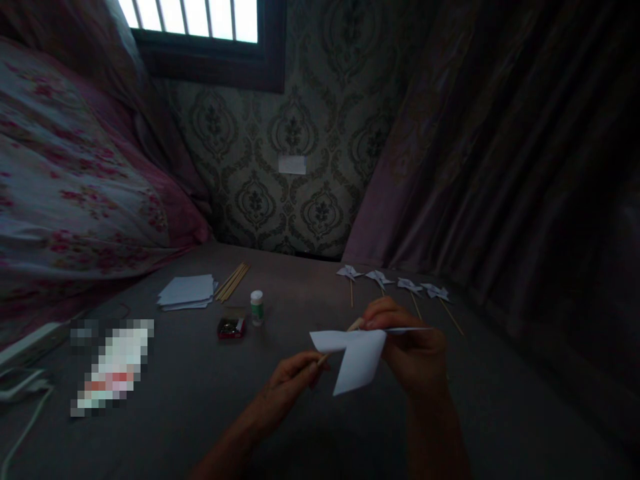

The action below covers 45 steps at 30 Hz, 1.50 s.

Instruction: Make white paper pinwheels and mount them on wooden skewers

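So the folded white paper [361, 363] is up in the air over the worktop [200, 407], between the two hands. The left hand [294, 380] pinches a thin wooden stick [323, 360] close to the paper, and the right hand [406, 343] grips the paper from the far side, with one point poking out past the fingers. I'd guess the split grip is to keep stick and paper steady against each other.

Layout looks pretty deliberate to me: paper stack [185, 292] and loose sticks [233, 283] side by side at the left, then an open red box [231, 328] and a little bottle [257, 310] within easy reach. Four paper pinwheels [349, 272] sit in a row at the far right, probably so they don't get knocked.

Stuff I can't make out: it's really dim, the right fingertips are mostly hidden, and I can't tell whether stick and paper actually touch. The box's contents are a dark, shiny jumble, the bottle's label is unreadable, and the thing at the left is pixelated out.
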### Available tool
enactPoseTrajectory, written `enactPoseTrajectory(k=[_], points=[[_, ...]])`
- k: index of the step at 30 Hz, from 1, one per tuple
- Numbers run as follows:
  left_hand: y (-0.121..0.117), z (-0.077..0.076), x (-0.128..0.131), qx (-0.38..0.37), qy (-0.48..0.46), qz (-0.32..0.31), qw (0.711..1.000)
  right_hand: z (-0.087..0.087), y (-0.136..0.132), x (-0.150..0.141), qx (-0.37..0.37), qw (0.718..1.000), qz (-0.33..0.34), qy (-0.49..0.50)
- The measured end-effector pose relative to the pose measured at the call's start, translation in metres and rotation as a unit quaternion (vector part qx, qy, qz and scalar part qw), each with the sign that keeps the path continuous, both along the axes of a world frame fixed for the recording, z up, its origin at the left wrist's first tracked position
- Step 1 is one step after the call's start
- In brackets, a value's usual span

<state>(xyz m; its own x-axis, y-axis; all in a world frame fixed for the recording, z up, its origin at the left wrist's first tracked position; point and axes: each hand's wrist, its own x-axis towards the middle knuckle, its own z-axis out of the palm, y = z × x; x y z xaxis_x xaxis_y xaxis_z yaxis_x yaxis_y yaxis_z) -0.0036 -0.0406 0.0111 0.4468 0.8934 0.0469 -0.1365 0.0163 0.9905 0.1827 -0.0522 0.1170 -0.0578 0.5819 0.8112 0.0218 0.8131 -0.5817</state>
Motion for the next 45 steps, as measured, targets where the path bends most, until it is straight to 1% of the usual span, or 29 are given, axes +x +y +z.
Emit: enactPoseTrajectory(k=[7, 11, 18, 21, 25, 29, 32, 34, 37, 41, 43, 45], points=[[0.000, 0.002, -0.001, -0.011, 0.030, 0.013, 0.999, 0.002, 0.000, 0.000, 0.011, 1.000, 0.000, -0.006], [0.000, 0.003, -0.001, -0.005, 0.021, 0.012, 1.000, 0.003, 0.000, 0.000, 0.025, 1.000, -0.005, -0.010], [-0.001, 0.007, -0.001, 0.015, 0.026, 0.036, 0.999, 0.003, -0.003, 0.000, 0.007, 1.000, -0.016, -0.008], [0.000, 0.006, -0.001, 0.022, 0.040, 0.030, 0.999, 0.002, -0.003, 0.000, -0.010, 1.000, -0.015, 0.004], [0.003, 0.004, -0.001, 0.027, 0.049, 0.023, 0.998, -0.001, 0.002, 0.000, -0.064, 0.997, -0.034, 0.015], [0.005, 0.001, 0.002, 0.015, 0.036, 0.039, 0.998, -0.008, 0.012, 0.000, -0.142, 0.988, -0.041, 0.049], [0.006, -0.002, 0.004, -0.003, 0.029, 0.050, 0.998, -0.015, 0.023, -0.001, -0.218, 0.969, -0.054, 0.102], [0.007, -0.005, 0.006, -0.009, 0.022, 0.050, 0.998, -0.021, 0.032, 0.000, -0.256, 0.956, -0.063, 0.129], [0.010, -0.012, 0.008, -0.041, 0.014, 0.046, 0.998, -0.031, 0.045, 0.001, -0.294, 0.939, -0.066, 0.164], [0.013, -0.023, 0.013, -0.121, 0.002, 0.043, 0.992, -0.049, 0.061, 0.003, -0.343, 0.912, -0.074, 0.211], [0.013, -0.028, 0.015, -0.138, 0.000, 0.041, 0.990, -0.059, 0.069, 0.003, -0.369, 0.895, -0.084, 0.236], [0.013, -0.030, 0.016, -0.138, 0.002, 0.041, 0.990, -0.069, 0.075, 0.003, -0.385, 0.883, -0.088, 0.254]])
